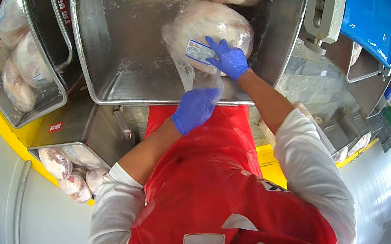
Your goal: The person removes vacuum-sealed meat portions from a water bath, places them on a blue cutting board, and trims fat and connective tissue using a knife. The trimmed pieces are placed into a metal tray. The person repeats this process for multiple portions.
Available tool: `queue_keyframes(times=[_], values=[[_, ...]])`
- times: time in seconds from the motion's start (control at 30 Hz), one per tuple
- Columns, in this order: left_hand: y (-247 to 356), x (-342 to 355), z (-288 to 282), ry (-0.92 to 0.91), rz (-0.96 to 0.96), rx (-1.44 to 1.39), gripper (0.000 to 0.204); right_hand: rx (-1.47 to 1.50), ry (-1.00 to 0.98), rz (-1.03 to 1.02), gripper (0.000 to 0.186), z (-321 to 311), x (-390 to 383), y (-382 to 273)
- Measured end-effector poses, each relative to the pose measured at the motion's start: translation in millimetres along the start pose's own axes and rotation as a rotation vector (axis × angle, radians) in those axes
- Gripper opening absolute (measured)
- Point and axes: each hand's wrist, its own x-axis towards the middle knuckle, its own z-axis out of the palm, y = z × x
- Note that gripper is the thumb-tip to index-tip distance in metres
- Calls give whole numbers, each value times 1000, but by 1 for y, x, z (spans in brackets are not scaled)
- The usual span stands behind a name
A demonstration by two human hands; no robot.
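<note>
My left hand [196, 110] clenched the plastic bag tail [187, 75], best kept taut; my right hand [228, 60], fingers spread, steadied the bagged meat cut [223, 22] beyond.

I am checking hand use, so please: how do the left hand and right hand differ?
The left hand is curled, the right hand spread. The left hand holds loose plastic by the tub's near rim; the right hand rests on the bagged meat, at its label. Both wear blue gloves.
</note>
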Motion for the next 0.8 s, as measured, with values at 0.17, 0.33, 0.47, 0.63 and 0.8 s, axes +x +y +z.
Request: queue_keyframes(times=[0.17,0.33,0.47,0.63,0.8], values=[[0,21,-33,19,93,302,43,-105,-112,-162,32,44,-4,32],[-15,61,-47,210,145,716,68,281,-204,91,25,8,-1,23],[-40,104,-20,154,64,674,66,461,-219,242,27,-7,17,-6],[-71,77,-5,99,74,304,41,659,-159,333,25,-62,-8,-45],[-3,47,-13,169,176,221,14,698,-2,194,19,-137,-25,-56]])
